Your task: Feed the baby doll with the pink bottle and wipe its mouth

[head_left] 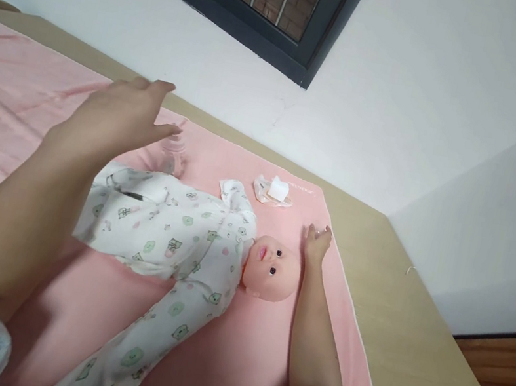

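A baby doll [269,268] lies on its back on a pink blanket [216,372], its head toward the right. It wears a white suit [177,225] with green and pink animal prints, and one long sleeve stretches to the bottom edge. My left hand [127,113] is raised above the doll's lower end, thumb and fingers apart, holding nothing. Below its thumb is a clear, pinkish object [173,155], partly see-through. Beyond the doll's head, my right hand [318,242] has its fingers curled; a tiny pale spot shows between them, too small to name.
A small white block or pad [279,189] rests on a crumpled clear wrapper [263,190] near the blanket's far edge. The wooden table [384,295] meets a white wall [361,118], with a dark-framed window [306,62] above.
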